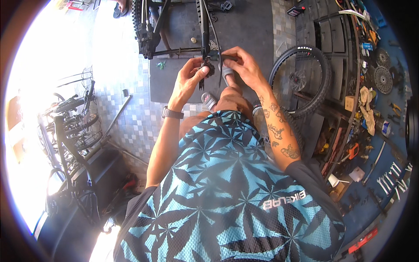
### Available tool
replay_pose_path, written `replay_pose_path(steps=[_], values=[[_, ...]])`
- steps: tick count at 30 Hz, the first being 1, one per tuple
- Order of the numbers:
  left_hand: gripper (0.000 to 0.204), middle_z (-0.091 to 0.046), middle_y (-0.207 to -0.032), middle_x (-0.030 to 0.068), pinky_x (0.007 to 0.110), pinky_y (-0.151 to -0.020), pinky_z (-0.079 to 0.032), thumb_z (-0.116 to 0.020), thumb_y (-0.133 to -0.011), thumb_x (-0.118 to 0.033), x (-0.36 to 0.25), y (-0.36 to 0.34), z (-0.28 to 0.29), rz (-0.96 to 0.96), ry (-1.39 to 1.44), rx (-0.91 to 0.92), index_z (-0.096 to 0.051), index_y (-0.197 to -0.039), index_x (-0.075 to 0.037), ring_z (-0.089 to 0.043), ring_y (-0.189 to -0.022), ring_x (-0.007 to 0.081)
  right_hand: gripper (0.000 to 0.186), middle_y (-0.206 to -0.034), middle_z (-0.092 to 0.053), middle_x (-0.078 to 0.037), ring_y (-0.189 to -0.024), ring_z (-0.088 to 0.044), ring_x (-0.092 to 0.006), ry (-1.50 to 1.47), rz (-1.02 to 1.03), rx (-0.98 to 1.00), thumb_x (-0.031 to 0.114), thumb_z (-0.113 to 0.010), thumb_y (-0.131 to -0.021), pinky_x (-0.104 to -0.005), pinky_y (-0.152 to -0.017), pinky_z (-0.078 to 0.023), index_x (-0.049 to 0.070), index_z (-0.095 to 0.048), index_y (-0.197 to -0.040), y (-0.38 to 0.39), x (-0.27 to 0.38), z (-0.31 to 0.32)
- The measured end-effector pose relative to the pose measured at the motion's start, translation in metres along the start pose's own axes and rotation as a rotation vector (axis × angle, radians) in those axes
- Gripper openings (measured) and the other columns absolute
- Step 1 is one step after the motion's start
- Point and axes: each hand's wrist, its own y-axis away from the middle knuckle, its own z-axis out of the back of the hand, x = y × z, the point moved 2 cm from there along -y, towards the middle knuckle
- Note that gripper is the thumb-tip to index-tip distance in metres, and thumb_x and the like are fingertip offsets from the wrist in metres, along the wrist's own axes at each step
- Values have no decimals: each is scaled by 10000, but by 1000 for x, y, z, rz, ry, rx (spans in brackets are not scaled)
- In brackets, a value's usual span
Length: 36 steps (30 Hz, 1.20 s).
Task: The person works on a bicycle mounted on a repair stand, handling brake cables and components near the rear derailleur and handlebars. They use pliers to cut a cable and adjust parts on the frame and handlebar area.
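Note:
A black bike frame hangs at the top centre, a black cable or hose running down beside it. At its lower end, my left hand has fingers closed round a dark mechanism that looks like a derailleur, thumb pressed on it. Just to its right, my right hand has bent fingers around a thin dark part near the cable; whether that is the cable, the frame or a small tool, I cannot make out. My sandalled feet are below on the dark mat.
A loose wheel leans at the right against black drawers. A blue bench holds spanners, cassettes and other tools. Several bikes stand at the left beside black bins. A metal tube crosses the tiles, and a green scrap lies on the mat.

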Motion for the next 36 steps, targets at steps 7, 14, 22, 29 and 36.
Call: replay_pose_path(steps=[7,14,22,29,36], values=[[549,-731,-1186,111,331,-973,-538,-764,-1000,-333,3,1,1,1,7,-29,-602,-1377,32,-684,-1091,167,508,-857,-702,-39,-774,-690,-129,-81,-504,124,373,-683,-1050,-254,-692,-557,-21,-581,-1354,-6,2,19],[536,-731,-1177,109,330,-964,-542,-764,-1002,-327,3,1,2,-3,-2,-56,-609,-1375,25,-684,-1088,161,403,-853,-704,-42,-714,-687,-152,-154,-65,-145,385,-683,-1054,-303,-661,-573,-16,-732,-1050,-7,7,-8],[513,-744,-1131,105,321,-960,-532,-775,-990,-330,3,1,2,2,-9,-59,-626,-1338,16,-687,-1065,155,357,-1058,-700,-81,-1003,-677,-153,-340,-676,261,207,-806,-966,-297,-881,-566,4,-658,-1220,-20,-4,19],[442,-759,-1044,88,309,-942,-525,-772,-990,-333,7,-1,5,23,-23,-51,-669,-1258,2,-674,-1008,132,375,-1073,-692,-87,-1016,-667,-144,-430,-244,105,206,-819,-961,-298,-864,-569,13,-650,-1234,0,-6,6],[437,-760,-1036,73,302,-917,-526,-794,-973,-322,7,-1,12,-6,-24,-44,-673,-1253,-9,-670,-995,118,346,-894,-653,-1,-800,-602,-98,-271,-441,173,369,-652,-1072,-242,-684,-485,28,-695,-1109,-11,-8,8]])
